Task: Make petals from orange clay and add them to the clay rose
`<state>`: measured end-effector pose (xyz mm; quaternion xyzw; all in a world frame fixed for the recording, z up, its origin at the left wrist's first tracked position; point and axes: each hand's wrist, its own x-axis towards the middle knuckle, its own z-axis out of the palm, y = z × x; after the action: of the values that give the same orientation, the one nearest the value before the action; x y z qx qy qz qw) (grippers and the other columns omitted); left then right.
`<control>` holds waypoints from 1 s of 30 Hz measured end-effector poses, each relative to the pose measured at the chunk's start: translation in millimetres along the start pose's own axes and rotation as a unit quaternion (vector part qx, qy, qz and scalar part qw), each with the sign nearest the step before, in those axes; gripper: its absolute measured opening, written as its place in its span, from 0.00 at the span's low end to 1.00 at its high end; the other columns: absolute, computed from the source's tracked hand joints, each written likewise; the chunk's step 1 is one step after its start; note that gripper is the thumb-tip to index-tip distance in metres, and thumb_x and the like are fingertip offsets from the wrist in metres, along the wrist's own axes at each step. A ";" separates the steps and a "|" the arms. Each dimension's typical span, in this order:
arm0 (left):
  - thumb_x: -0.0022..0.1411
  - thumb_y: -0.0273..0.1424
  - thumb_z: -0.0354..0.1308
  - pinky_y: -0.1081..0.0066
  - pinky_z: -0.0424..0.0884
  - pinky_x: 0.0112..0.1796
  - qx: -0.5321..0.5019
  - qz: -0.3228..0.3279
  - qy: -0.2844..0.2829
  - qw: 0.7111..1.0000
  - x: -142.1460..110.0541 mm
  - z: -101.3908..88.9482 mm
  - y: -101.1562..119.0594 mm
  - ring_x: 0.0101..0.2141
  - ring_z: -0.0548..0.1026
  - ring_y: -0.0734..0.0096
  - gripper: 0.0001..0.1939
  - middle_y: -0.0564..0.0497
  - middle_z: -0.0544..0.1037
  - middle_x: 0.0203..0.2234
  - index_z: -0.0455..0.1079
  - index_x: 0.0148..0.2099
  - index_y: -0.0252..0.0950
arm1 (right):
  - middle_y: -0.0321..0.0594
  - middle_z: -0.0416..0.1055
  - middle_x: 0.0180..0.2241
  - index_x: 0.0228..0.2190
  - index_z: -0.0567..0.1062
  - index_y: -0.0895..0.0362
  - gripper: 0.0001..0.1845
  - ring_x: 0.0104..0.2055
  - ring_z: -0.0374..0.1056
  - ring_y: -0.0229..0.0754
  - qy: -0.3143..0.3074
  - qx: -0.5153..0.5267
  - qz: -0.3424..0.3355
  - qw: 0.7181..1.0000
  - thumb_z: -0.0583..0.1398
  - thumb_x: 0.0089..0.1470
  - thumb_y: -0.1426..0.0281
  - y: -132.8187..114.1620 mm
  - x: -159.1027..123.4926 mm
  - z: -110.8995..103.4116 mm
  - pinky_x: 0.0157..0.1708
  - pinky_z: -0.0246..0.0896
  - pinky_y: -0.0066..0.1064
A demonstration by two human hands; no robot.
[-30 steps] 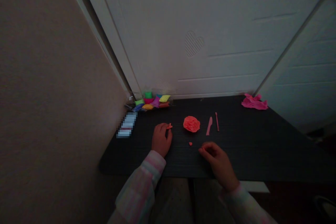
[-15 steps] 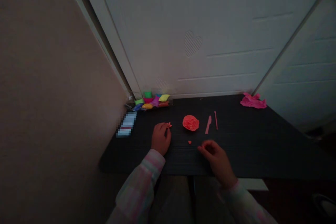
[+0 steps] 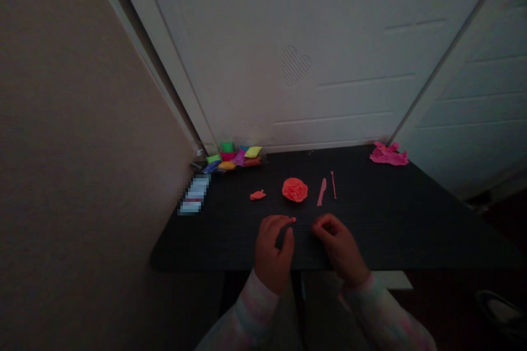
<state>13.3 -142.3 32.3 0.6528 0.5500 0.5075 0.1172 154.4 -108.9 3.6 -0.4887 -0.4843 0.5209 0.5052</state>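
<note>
My left hand (image 3: 272, 252) is low over the table, thumb and fingers apart, its fingertips at a tiny orange-pink bit of clay (image 3: 293, 220). To its right, my right hand (image 3: 341, 247) is closed in a pinch; whatever sits between its fingertips is hidden. Just beyond the hands lies a round, ruffled orange-pink clay piece (image 3: 295, 190). A small lump of the same clay (image 3: 257, 195) rests left of it. On the other side are a pink plastic knife (image 3: 321, 192) and a thin pink stick tool (image 3: 333, 185).
Packets of coloured clay (image 3: 227, 157) sit in clear wrapping at the back left of the dark table (image 3: 370, 230). A blurred pale rectangle (image 3: 195, 194) lies by the left edge. Crumpled pink material (image 3: 389, 154) is at the back right. A white panel (image 3: 247, 66) stands behind.
My left hand has left the small clay lump and moved right and nearer, to the tiny clay bit. My right hand keeps its pinch and has hardly moved. The view has shifted slightly.
</note>
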 end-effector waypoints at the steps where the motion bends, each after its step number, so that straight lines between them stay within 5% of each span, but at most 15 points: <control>1: 0.57 0.25 0.49 0.65 0.70 0.39 -0.020 -0.016 -0.004 1.000 -0.7 -0.7 2.5 0.37 0.72 0.68 0.08 0.48 0.74 0.33 0.68 0.37 0.37 | 0.33 0.66 0.20 0.19 0.68 0.56 0.14 0.24 0.60 0.36 -0.005 0.002 -0.007 1.000 0.63 0.37 0.59 -4.0 -2.0 0.8 0.26 0.57 0.26; 10: 0.57 0.29 0.50 0.69 0.68 0.40 -0.190 -0.160 -0.030 0.968 -3.9 -17.6 31.0 0.37 0.72 0.69 0.09 0.50 0.75 0.33 0.73 0.34 0.38 | 0.38 0.70 0.32 0.30 0.76 0.51 0.11 0.37 0.65 0.40 -0.057 -0.037 -0.107 0.992 0.56 0.51 0.62 -41.2 -31.8 9.3 0.40 0.60 0.30; 15: 0.57 0.34 0.51 0.70 0.65 0.40 -0.335 -0.289 -0.173 0.880 -1.1 -19.2 47.5 0.36 0.72 0.68 0.13 0.50 0.77 0.32 0.74 0.38 0.35 | 0.36 0.65 0.44 0.33 0.76 0.47 0.09 0.47 0.61 0.39 -0.068 0.022 -0.115 0.991 0.55 0.52 0.64 -38.1 -42.8 15.2 0.46 0.58 0.31; 18: 0.55 0.34 0.54 0.72 0.65 0.38 -0.366 -0.322 -0.182 0.854 -0.9 -16.4 46.9 0.34 0.72 0.69 0.12 0.51 0.78 0.29 0.74 0.37 0.35 | 0.35 0.66 0.43 0.33 0.75 0.46 0.08 0.47 0.62 0.39 -0.061 0.021 -0.116 0.991 0.55 0.52 0.64 -34.4 -45.7 15.7 0.46 0.59 0.31; 24: 0.53 0.34 0.56 0.74 0.67 0.36 -0.322 -0.327 -0.177 0.871 -2.7 -6.5 35.0 0.32 0.73 0.71 0.10 0.52 0.79 0.28 0.75 0.33 0.34 | 0.40 0.68 0.39 0.31 0.75 0.51 0.08 0.42 0.65 0.40 -0.022 -0.106 -0.174 0.979 0.56 0.51 0.64 -26.7 -41.9 3.2 0.41 0.63 0.32; 30: 0.56 0.34 0.50 0.72 0.69 0.34 -0.152 -0.255 -0.142 0.944 -9.1 8.9 8.4 0.32 0.74 0.69 0.13 0.48 0.78 0.30 0.72 0.36 0.32 | 0.42 0.71 0.32 0.33 0.72 0.57 0.11 0.36 0.67 0.41 -0.027 -0.377 -0.255 0.890 0.53 0.55 0.65 -2.3 -12.1 -27.8 0.38 0.65 0.35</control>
<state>26.5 -149.4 29.4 0.5300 0.5922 0.4403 0.4176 182.4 -120.6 4.7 -0.4884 -0.7655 0.1651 0.3851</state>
